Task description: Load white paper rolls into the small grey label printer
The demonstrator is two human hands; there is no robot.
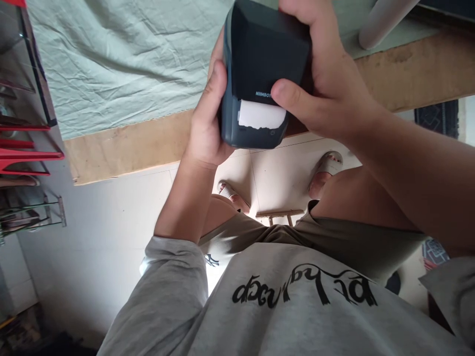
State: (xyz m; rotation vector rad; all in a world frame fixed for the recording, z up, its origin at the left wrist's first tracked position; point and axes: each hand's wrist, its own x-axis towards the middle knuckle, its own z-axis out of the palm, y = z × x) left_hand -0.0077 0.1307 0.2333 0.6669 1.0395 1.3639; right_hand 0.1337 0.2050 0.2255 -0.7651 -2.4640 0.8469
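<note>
Label printer (265, 74) between both hands' grip

Dark blue-grey label printer (265, 64) w/ white paper strip (261, 115). Behind printer: pale green cloth (122, 64) on tan wood table (126, 148). Below printer: grey shirt (297, 306), black lettering; olive shorts (334, 242). Left of printer: red shelves (25, 148).

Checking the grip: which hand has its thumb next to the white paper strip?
The right hand: its thumb lies beside the paper strip on the printer; the left hand cups the side.
</note>
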